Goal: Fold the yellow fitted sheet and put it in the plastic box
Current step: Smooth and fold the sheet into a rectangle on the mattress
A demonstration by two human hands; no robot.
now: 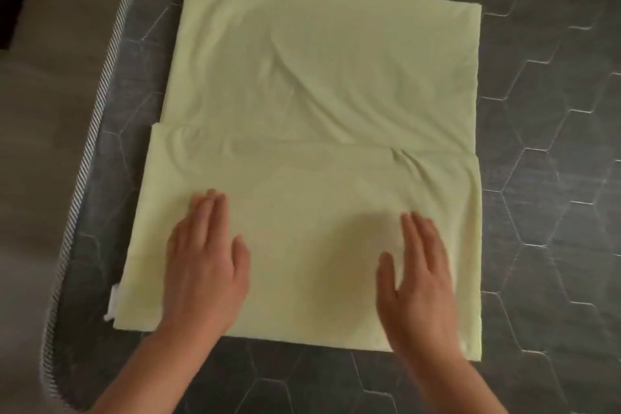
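Both forearms reach in from the near edge of the mattress, bare and roughly parallel, angled slightly toward each other. Left hand lies palm-down on the yellow fitted sheet, fingers straight and close together, pointing away from the person, thumb spread to the inside. Right hand mirrors it: flat on the cloth, fingers extended and together, thumb out toward the left hand. Neither hand grips anything – both press flat, well apart from each other, and the fingertips are blurred.

The sheet lies as a folded rectangle on the dark grey, hexagon-quilted mattress, close to its left edge, where a striped piping runs. Its long axis runs away from the person, roughly along that piping. A near flap is folded over on top – its free edge crosses the sheet from side to side about halfway up, and both hands rest on this flap. Soft creases run diagonally over the far half. At the near left corner a bit of white trim peeks out from under the yellow. Beyond the piping, beige floor shows.
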